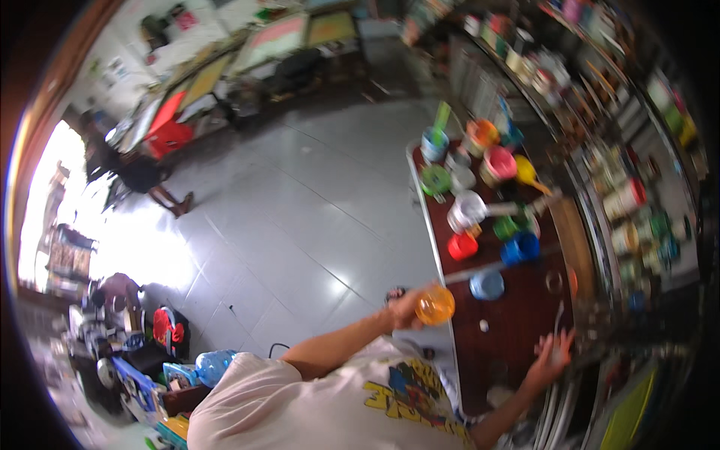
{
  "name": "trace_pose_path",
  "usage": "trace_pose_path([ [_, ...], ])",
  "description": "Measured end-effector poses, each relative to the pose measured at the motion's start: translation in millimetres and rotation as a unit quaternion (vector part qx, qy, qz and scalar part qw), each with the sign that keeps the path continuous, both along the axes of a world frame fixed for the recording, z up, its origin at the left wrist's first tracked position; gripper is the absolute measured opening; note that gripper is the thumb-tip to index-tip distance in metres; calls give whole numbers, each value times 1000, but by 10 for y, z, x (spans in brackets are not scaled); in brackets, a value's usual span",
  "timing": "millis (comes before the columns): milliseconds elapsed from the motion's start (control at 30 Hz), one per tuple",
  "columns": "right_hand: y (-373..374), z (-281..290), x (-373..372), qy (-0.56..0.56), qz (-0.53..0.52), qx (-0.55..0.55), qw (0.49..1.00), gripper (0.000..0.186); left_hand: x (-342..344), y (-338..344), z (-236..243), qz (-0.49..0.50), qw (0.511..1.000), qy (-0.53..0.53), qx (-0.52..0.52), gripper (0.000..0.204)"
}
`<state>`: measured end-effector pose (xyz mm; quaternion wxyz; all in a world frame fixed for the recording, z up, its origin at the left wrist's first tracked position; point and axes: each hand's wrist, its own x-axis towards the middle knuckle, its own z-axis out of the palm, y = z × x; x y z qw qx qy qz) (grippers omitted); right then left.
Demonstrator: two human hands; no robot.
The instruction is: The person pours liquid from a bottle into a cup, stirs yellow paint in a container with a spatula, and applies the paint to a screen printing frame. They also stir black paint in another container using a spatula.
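Observation:
My left hand (406, 310) is closed round a translucent orange-yellow cup (435, 305), held at the left edge of a dark red-brown table (480, 360). Over the table's right side is my right hand (553, 355), its fingers spread and somewhat blurred. A thin pale streak (559, 316) rises by those fingers; I cannot make out what it is or whether the hand touches it. Between the hands, farther along the table, stands a light blue container (487, 285). A small white piece (484, 325) lies nearer.
The table's far half is crowded: a white tub (467, 210), a red cup (463, 245), a blue container (520, 247), a pink-topped tub (499, 163) and a yellow funnel-like piece (529, 174). Jar-filled shelves (626, 202) line the right. Grey tiled floor (300, 202) stretches left, with another person (142, 172) there.

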<state>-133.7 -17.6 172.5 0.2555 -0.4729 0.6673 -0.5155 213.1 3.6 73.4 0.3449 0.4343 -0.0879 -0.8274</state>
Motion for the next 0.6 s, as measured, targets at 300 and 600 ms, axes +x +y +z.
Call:
trace_pose_path([
  [300, -120, 1542, 715, 135, 404, -48, 903, 36, 67, -133, 131, 39, 997, 60, 1, 63],
  [600, -230, 1356, 1137, 191, 486, 34, 852, 30, 28, -227, 159, 21, 999, 42, 1, 63],
])
